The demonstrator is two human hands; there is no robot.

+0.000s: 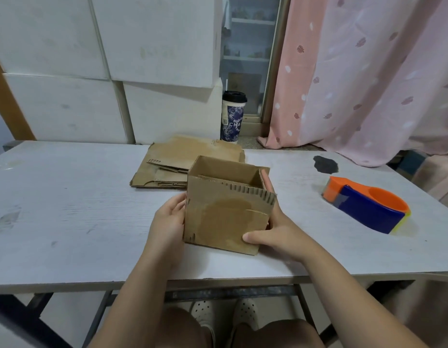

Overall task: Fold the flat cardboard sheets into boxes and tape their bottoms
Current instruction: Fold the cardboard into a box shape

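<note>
Both hands clamp the open-topped box (pixel 225 212) from either side near the table's (pixel 67 209) front edge — left hand (pixel 167 219) on one wall, right hand (pixel 275 237) with thumb across the front. Letting go for the tape dispenser (pixel 366 207) (right side) risks the worn walls springing flat

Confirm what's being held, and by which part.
The box, in both hands. Left grip holds its left wall; right grip pinches the lower right corner, thumb on the near face.
</note>
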